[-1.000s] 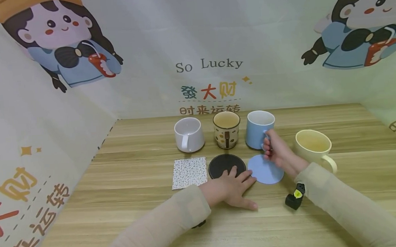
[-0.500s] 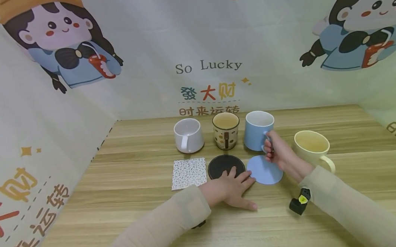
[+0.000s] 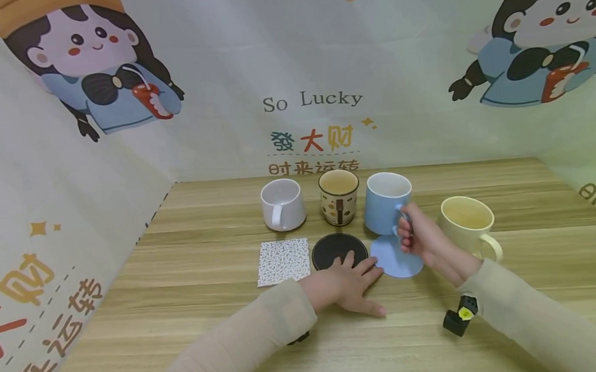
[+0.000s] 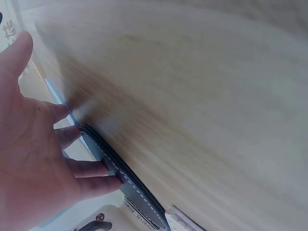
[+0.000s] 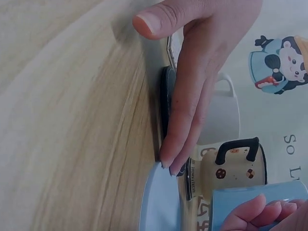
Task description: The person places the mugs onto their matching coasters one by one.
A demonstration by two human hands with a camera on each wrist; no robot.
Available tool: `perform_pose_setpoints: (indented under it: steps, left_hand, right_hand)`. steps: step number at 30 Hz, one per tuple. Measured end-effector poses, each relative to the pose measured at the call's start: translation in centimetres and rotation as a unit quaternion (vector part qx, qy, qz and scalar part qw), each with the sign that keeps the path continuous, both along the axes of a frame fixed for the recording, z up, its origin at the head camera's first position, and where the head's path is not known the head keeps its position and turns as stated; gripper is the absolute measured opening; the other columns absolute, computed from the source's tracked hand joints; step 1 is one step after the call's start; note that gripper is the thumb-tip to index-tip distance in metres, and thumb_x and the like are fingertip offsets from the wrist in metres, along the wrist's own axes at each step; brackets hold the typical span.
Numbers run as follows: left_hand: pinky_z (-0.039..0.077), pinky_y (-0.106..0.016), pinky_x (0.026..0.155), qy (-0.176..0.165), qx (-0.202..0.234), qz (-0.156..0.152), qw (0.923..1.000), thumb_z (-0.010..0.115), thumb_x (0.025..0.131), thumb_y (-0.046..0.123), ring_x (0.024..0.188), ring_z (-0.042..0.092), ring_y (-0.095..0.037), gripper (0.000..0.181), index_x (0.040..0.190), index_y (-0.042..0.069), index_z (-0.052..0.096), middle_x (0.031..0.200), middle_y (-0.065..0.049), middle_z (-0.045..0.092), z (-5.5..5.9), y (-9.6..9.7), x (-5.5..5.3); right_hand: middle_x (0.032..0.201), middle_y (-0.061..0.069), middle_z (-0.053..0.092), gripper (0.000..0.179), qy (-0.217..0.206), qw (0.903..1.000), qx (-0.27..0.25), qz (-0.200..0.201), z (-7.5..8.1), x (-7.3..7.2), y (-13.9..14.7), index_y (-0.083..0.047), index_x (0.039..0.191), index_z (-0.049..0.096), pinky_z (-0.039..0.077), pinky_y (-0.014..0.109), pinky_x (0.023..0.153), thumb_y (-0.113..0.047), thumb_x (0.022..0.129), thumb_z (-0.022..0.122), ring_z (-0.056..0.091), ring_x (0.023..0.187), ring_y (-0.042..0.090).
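Observation:
My right hand (image 3: 422, 235) grips the handle of a light blue mug (image 3: 380, 210), fingers curled round it. The mug stands upright, and its base overlaps the far edge of a round light blue coaster (image 3: 394, 262) in the head view. My left hand (image 3: 351, 290) lies with fingers spread. Two of its fingertips rest on the near edge of a round black coaster (image 3: 331, 249) with stitching, and the others reach the blue coaster's left edge. In the right wrist view, curled fingers (image 5: 250, 214) show in front of the blue mug.
Left of the blue mug stand a patterned cream mug (image 3: 339, 200) and a white mug (image 3: 282, 206). A pale yellow mug (image 3: 467, 222) stands just right of my right hand. A square patterned coaster (image 3: 284, 260) lies left of the black one. Printed cloth walls (image 3: 212, 100) bound the table.
My right hand has drawn the blue mug slightly towards me, so its base now overlaps the blue coaster's far edge. The left hand has stayed in place.

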State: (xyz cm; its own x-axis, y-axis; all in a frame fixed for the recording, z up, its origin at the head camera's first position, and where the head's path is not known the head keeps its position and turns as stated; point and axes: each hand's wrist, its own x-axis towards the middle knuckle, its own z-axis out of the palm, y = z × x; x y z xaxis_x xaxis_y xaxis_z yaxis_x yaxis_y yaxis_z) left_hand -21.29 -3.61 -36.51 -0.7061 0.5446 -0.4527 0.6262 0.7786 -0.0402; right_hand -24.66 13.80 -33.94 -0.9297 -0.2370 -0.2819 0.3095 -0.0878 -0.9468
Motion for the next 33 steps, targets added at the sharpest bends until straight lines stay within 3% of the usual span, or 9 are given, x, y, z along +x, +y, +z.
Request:
perform_pose_setpoints:
  steps: [33]
  left_hand:
    - [0.019, -0.048, 0.109, -0.001, 0.004, 0.006, 1.0, 0.04, 0.079, 0.073, 0.139, 0.009, -0.034, 0.085, 0.147, 0.031, 0.014, 0.154, 0.008, 0.005, 0.1, 0.0, 0.1]
  right_hand:
    - [0.053, -0.008, 0.029, 0.041, 0.01, 0.9986, 0.031, 0.041, -1.2, 2.8, 1.9, -0.018, 0.054, 0.027, 0.028, 0.023, 0.051, -0.03, 0.094, 0.023, 0.029, 0.05, 0.008]
